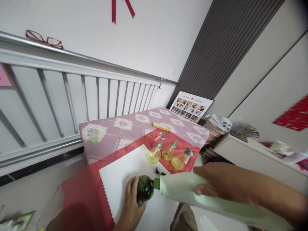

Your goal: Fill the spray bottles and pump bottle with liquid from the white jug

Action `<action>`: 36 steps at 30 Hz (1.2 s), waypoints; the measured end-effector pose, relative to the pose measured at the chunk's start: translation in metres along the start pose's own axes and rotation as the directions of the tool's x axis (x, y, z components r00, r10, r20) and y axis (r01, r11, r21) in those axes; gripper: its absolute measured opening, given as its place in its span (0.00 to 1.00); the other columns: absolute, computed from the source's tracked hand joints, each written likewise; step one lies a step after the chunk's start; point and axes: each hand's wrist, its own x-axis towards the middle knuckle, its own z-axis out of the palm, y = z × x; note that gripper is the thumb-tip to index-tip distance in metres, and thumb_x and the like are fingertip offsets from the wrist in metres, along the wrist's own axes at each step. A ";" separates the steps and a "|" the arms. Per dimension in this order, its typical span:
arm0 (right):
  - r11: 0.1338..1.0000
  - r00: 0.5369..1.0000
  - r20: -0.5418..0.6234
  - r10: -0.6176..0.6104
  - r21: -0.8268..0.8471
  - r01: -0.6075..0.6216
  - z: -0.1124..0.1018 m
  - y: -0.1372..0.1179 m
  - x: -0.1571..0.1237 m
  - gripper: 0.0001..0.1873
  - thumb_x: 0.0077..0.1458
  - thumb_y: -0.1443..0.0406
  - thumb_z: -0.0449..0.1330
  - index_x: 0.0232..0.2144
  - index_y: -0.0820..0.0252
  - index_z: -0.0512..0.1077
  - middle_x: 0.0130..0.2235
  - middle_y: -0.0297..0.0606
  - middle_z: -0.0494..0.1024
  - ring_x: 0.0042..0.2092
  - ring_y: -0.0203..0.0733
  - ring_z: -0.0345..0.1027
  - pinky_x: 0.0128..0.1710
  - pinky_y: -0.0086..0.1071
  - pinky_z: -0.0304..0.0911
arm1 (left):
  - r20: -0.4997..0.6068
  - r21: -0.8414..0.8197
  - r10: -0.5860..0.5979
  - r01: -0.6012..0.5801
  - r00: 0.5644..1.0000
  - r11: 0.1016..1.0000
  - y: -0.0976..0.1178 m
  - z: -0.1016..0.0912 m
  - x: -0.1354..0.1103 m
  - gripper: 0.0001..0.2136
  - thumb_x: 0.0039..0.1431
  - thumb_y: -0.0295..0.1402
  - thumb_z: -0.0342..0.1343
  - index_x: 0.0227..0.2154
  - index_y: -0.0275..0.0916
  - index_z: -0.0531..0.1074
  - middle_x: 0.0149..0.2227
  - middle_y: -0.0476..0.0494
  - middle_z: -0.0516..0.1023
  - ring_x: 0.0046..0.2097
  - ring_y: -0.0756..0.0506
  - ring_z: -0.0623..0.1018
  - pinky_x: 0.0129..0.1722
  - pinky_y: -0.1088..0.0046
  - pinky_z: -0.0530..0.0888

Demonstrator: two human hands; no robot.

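Note:
My left hand (132,205) is wrapped around a small dark green bottle (145,188) that stands on a white sheet (120,175). My right hand (216,183) grips a large pale green bottle (187,191), tipped on its side so that its green spout meets the small bottle's mouth. Beyond them, three small yellow spray bottles (168,155) stand on a red cloth (81,199). A few tiny black pieces (159,172) lie on the white sheet beside them.
A pink patterned tabletop (134,123) carries a yellow flat item (161,126) and a small green cap (94,137). A white railing (72,86) with red glasses (44,39) on top runs behind. At the right are a photo board (192,106) and a cluttered white cabinet (252,150).

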 end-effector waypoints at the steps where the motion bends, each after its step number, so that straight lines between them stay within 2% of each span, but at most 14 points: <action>1: 1.000 1.000 0.028 0.004 -0.004 -0.003 0.000 0.000 0.000 0.15 0.55 0.52 0.54 0.33 0.54 0.74 0.38 0.43 0.82 0.38 0.52 0.76 0.33 0.36 0.65 | -0.004 0.001 0.001 -0.001 1.000 1.000 0.000 0.000 0.000 0.37 0.48 0.23 0.53 0.63 0.40 0.52 0.64 0.34 0.56 0.66 0.38 0.60 0.65 0.51 0.61; 3: 1.000 0.998 0.065 0.010 -0.015 -0.009 -0.001 0.000 0.001 0.16 0.55 0.52 0.53 0.35 0.55 0.73 0.40 0.45 0.81 0.40 0.54 0.75 0.35 0.38 0.65 | -0.005 0.005 -0.001 0.001 1.000 1.000 0.000 0.000 0.000 0.37 0.48 0.23 0.53 0.63 0.40 0.52 0.64 0.33 0.56 0.66 0.37 0.59 0.65 0.51 0.62; 13: 1.000 0.999 0.039 -0.005 -0.020 0.006 0.008 0.012 0.007 0.16 0.54 0.51 0.54 0.36 0.53 0.74 0.41 0.45 0.81 0.40 0.56 0.75 0.35 0.40 0.62 | 0.004 -0.012 -0.009 0.009 1.000 1.000 0.000 0.000 0.000 0.38 0.47 0.22 0.54 0.63 0.41 0.51 0.64 0.33 0.56 0.66 0.37 0.60 0.65 0.51 0.62; 27: 0.999 0.999 0.047 0.013 -0.036 -0.011 0.004 0.006 0.007 0.17 0.54 0.51 0.54 0.37 0.53 0.74 0.41 0.45 0.81 0.42 0.57 0.75 0.38 0.43 0.63 | 0.033 0.010 -0.022 0.021 0.999 1.000 0.000 0.001 0.000 0.37 0.48 0.23 0.52 0.64 0.39 0.50 0.64 0.32 0.54 0.67 0.37 0.57 0.66 0.51 0.60; 36: 0.998 0.998 0.056 0.032 -0.055 -0.029 0.000 0.000 0.006 0.17 0.54 0.51 0.54 0.38 0.54 0.74 0.42 0.47 0.81 0.42 0.58 0.75 0.38 0.43 0.63 | 0.014 -0.015 -0.015 0.015 1.000 1.000 -0.001 0.001 0.000 0.37 0.48 0.23 0.54 0.63 0.40 0.52 0.64 0.33 0.56 0.66 0.37 0.59 0.65 0.51 0.61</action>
